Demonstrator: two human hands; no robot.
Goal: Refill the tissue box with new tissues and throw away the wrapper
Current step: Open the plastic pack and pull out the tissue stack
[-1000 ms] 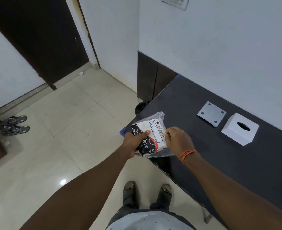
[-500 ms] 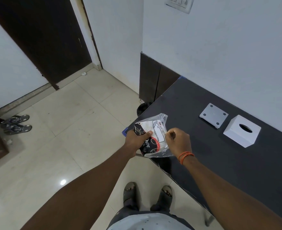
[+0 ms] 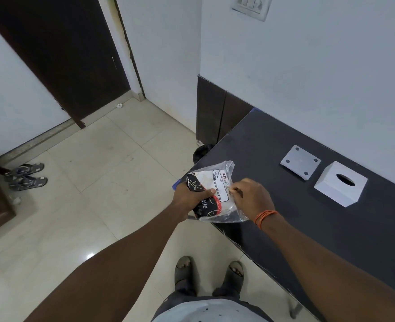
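Barely shifted, the left hand still clenches the tissue pack while the right hand, nearer the tissue box, pinches its wrapper.

Lighting: we record soft, even indoor light, moderately dim, with a cool cast on the white wall. Glare: we note one small bright reflection on the floor tiles, pointing to an overhead source. Shadows: faint and diffuse; we see a soft one under the tissue box on the dark bench. Distortion: we observe wide-angle bending, the door and wall edges leaning outward. Focus: sharp at centre; the clear wrapper shows mild sheen; forearms nearest the lens are slightly soft.
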